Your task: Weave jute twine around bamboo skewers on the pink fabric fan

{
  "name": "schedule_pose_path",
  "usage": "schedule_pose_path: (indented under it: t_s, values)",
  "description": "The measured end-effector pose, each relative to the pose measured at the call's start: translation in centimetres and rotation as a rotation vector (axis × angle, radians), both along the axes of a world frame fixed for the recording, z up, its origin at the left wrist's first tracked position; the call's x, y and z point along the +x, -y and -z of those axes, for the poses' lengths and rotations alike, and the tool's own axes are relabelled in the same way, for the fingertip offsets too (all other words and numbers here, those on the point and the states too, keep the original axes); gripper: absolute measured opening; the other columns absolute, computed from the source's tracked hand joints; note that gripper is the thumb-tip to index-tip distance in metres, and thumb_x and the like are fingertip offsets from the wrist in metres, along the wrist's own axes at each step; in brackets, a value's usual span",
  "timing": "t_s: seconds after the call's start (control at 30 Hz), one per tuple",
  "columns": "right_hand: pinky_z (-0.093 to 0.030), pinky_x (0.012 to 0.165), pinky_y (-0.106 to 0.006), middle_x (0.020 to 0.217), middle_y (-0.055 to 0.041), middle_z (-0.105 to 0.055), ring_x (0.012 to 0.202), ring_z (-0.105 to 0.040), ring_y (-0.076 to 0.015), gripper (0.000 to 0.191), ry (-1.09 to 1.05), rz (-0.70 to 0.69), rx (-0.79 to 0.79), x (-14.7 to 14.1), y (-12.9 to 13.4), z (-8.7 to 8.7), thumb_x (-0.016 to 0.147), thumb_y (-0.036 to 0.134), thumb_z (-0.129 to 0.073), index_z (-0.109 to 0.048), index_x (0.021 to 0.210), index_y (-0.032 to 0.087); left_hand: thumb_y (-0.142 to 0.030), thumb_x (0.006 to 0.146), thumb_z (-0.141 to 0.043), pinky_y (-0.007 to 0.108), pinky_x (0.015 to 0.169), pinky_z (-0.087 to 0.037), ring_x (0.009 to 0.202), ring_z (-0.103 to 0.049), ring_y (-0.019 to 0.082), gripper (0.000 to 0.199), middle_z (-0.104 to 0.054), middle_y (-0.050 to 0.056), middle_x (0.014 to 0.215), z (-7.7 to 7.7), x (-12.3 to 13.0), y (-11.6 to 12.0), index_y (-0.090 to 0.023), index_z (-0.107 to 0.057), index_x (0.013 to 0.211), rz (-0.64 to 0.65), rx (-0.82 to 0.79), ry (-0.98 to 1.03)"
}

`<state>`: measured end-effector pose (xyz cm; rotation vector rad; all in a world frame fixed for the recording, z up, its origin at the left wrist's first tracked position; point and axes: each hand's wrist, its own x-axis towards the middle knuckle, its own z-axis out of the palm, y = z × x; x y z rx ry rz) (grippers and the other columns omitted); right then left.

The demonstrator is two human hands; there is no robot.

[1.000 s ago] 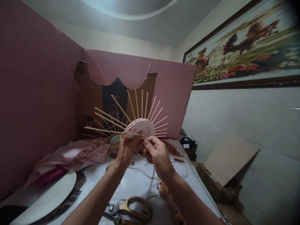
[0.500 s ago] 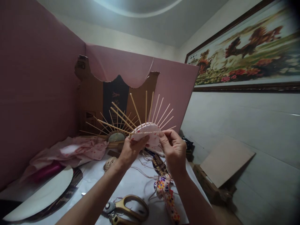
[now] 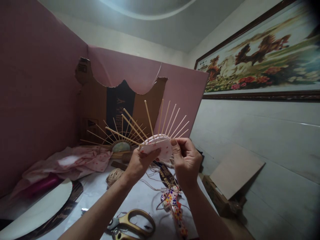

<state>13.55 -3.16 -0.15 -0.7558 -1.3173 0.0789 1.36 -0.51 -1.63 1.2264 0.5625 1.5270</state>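
A half-round piece covered in white cloth with red spots (image 3: 163,151) is held up in front of me. Thin wooden sticks (image 3: 149,118) fan out from its curved edge. My left hand (image 3: 140,163) grips its lower left part, thumb lying across the front. At the right end, my right hand (image 3: 187,160) pinches with thumb and forefinger. A strand of twine (image 3: 160,141) runs over the cloth to that pinch, close beneath the stick bases. The right fingertips are partly hidden, as is the back of the piece.
Gold-handled scissors (image 3: 136,213) lie near the front, beside a flower-patterned tool (image 3: 176,208). A twine ball (image 3: 113,177) and spotted cloth (image 3: 67,161) are at left, near a pale half-round board (image 3: 42,213). Behind stands another stick fan (image 3: 121,146) before cardboard (image 3: 147,100).
The held piece has tipped slightly and dropped a little. The twine, which crossed the front of the cloth, now lies nearer the curved edge. The view has shifted slightly right.
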Motion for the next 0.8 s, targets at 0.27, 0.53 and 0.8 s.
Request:
schedule_pose_path:
  t_s: [0.27, 0.53, 0.8]
  values:
    - [-0.047, 0.057, -0.024, 0.066, 0.0011, -0.063, 0.056, -0.056, -0.0113, 0.012, 0.155, 0.176, 0.008, 0.3, 0.0, 0.1, 0.088, 0.028, -0.056, -0.062, 0.082, 0.018, -0.022, 0.06, -0.081, 0.019, 0.053, -0.05, 0.057, -0.059, 0.012, 0.019, -0.069, 0.004, 0.067, 0.6, -0.1, -0.4, -0.014, -0.075, 0.076, -0.004, 0.025, -0.025]
    - [-0.045, 0.057, -0.024, 0.066, 0.0004, -0.063, 0.059, -0.058, -0.0126, 0.013, 0.158, 0.218, -0.009, 0.7, -0.5, 0.1, 0.088, 0.028, -0.054, -0.06, 0.081, 0.018, -0.025, 0.064, -0.078, 0.02, 0.053, -0.049, 0.055, -0.057, 0.012, 0.014, -0.067, 0.002, 0.064, 0.6, -0.1, -0.3, -0.015, -0.075, 0.074, 0.025, 0.048, -0.059]
    - [-0.044, 0.057, -0.024, 0.067, -0.0002, -0.064, 0.059, -0.059, -0.0128, 0.015, 0.14, 0.243, -0.016, 1.2, -0.7, -0.2, 0.088, 0.03, -0.056, -0.061, 0.082, 0.018, -0.025, 0.068, -0.076, 0.022, 0.057, -0.051, 0.062, -0.06, 0.014, 0.018, -0.068, 0.005, 0.071, 0.7, -0.3, -0.1, -0.015, -0.074, 0.084, 0.171, 0.036, -0.134]
